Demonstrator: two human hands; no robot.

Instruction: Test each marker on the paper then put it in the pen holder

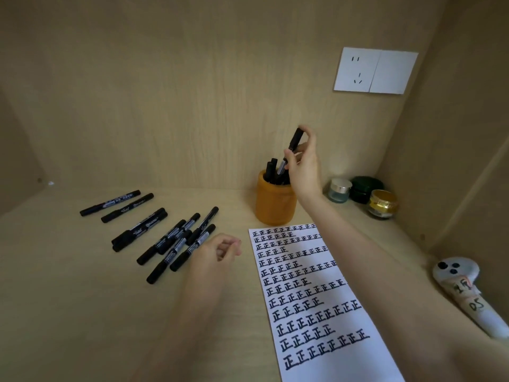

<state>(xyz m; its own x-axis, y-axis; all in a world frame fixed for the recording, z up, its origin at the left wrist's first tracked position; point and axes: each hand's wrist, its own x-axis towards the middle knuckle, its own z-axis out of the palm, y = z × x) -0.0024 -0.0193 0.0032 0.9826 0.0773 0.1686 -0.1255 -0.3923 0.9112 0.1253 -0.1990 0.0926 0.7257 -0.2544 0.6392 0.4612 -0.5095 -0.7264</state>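
One view, from the head camera. My right hand [303, 166] pinches a slim black plastic marker [294, 140], tilted, its lower end at the mouth of the round orange pen holder [275, 205].

Risk, in my judgement: the holder already carries several markers, so the tip may catch on them and skid past the rim.

My left hand [217, 250] is loosely curled and holds nothing. It sits between the loose black markers [165, 244] and the white paper sheet [330, 312] of inked test characters.

free: desk [68, 312] front-left | blocked: loose markers [165, 238] left-centre — jars [363, 193], controller [465, 296] along right wall
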